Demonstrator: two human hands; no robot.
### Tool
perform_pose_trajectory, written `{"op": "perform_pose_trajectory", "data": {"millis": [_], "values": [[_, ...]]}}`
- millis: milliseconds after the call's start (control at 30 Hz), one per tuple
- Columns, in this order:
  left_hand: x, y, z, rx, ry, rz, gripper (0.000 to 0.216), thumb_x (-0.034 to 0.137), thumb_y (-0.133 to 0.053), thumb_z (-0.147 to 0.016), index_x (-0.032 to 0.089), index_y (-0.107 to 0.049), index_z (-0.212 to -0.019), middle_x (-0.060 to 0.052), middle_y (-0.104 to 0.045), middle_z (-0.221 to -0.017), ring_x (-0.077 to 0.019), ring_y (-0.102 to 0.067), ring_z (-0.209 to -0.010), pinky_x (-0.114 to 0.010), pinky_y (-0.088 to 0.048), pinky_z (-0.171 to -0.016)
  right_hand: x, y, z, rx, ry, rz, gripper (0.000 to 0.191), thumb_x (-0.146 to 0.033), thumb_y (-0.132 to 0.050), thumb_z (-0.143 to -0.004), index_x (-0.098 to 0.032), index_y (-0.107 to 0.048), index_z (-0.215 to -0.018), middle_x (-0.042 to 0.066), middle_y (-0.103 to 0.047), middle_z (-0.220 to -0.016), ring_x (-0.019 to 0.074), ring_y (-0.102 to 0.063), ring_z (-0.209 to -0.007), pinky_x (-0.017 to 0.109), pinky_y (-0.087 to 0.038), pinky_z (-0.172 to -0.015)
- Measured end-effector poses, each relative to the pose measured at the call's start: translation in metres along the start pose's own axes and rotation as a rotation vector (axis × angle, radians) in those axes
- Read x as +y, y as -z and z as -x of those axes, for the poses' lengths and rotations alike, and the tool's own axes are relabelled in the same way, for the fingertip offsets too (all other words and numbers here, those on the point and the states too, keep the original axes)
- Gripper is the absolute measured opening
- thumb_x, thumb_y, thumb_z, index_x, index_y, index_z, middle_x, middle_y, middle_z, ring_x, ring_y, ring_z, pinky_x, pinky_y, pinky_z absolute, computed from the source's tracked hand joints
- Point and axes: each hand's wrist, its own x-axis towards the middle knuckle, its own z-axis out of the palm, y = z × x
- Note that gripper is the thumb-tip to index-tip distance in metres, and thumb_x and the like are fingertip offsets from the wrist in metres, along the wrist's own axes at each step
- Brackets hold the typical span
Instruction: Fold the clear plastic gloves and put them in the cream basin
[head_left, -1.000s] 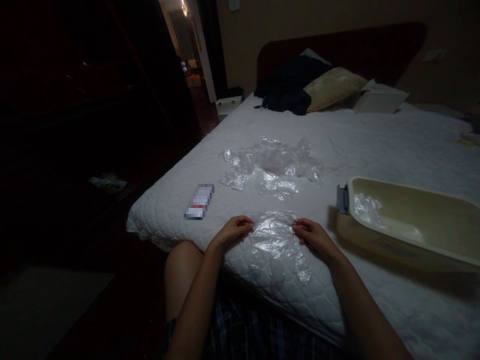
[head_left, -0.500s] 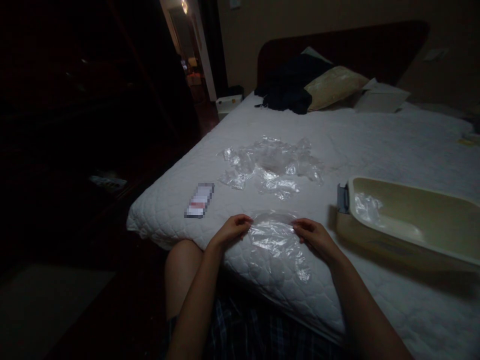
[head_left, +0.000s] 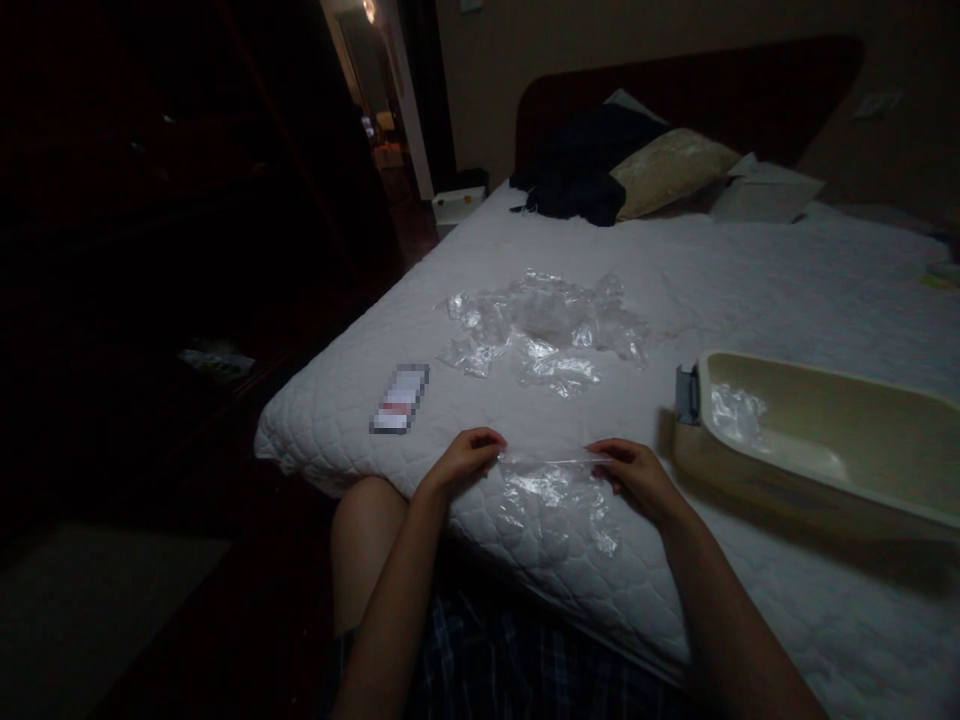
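A clear plastic bag (head_left: 551,492) is stretched between my two hands over the near edge of the bed. My left hand (head_left: 474,455) pinches its upper left corner. At the upper right corner, my right hand (head_left: 628,470) is closed on the same edge. The edge between them is pulled into a straight line, and the rest of the bag hangs crumpled below it against the quilted cover. Beyond my hands lies a spread of crumpled clear plastic bags (head_left: 544,330).
A phone (head_left: 401,398) with a blurred screen lies left of my hands. To the right stands a cream plastic bin (head_left: 840,480) with a grey latch and some clear plastic inside. A beige pillow (head_left: 671,172) and dark cloth (head_left: 585,165) lie by the headboard (head_left: 690,85).
The bag's top edge, bowed apart half a second ago, is now drawn straight and closed between my hands. My hands have barely moved.
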Motion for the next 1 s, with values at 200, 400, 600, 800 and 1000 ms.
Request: {"op": "perform_pose_trajectory", "data": {"millis": [200,400,600,800,1000], "values": [[0.002,0.003,0.001,-0.027,0.029,-0.004,0.018,0.022,-0.057,-0.065,0.014,-0.061,-0.081,0.004,-0.048,-0.054,-0.0049,-0.043,-0.043,-0.017,-0.030,-0.041,0.003,0.004,0.000,-0.038,0.007,-0.010,0.033,-0.036,-0.065,-0.062,-0.017,-0.064,-0.090,0.009,-0.063,-0.096,0.0134,-0.058,-0.060,0.017,-0.034,-0.036],[0.005,0.002,0.004,-0.027,0.025,0.040,0.020,0.022,-0.055,-0.064,0.014,-0.061,-0.081,0.001,-0.052,-0.059,-0.0054,-0.044,-0.045,-0.018,-0.031,-0.043,-0.003,0.002,0.006,-0.083,0.133,0.035,0.016,-0.029,-0.059,-0.065,-0.019,-0.069,-0.073,0.007,-0.057,-0.111,0.0138,-0.055,-0.068,0.019,-0.036,-0.039],[0.008,-0.001,0.010,0.046,0.022,0.074,0.024,0.023,-0.055,-0.063,0.017,-0.061,-0.086,0.002,-0.053,-0.062,-0.0052,-0.044,-0.046,-0.018,-0.031,-0.044,-0.001,0.000,0.008,-0.049,0.215,0.099,0.022,-0.033,-0.051,-0.073,-0.019,-0.069,-0.073,0.007,-0.057,-0.107,0.0084,-0.047,-0.054,0.023,-0.037,-0.044],[0.017,-0.004,0.019,0.183,-0.094,0.159,0.020,0.019,-0.052,-0.063,0.017,-0.058,-0.083,0.002,-0.055,-0.069,-0.0030,-0.040,-0.045,-0.016,-0.030,-0.042,-0.002,-0.012,0.011,0.020,0.342,0.278,0.016,-0.035,-0.061,-0.069,-0.021,-0.067,-0.070,0.007,-0.054,-0.097,0.0190,-0.053,-0.086,0.026,-0.044,-0.062],[0.026,-0.024,0.030,-0.123,-0.044,0.169,0.018,0.025,-0.057,-0.069,0.014,-0.059,-0.083,-0.005,-0.061,-0.081,-0.0120,-0.057,-0.062,-0.026,-0.046,-0.060,0.002,-0.016,0.013,0.016,0.380,0.340,0.016,-0.034,-0.058,-0.072,-0.021,-0.064,-0.081,0.006,-0.054,-0.094,0.0176,-0.054,-0.082,0.027,-0.044,-0.065]]}}
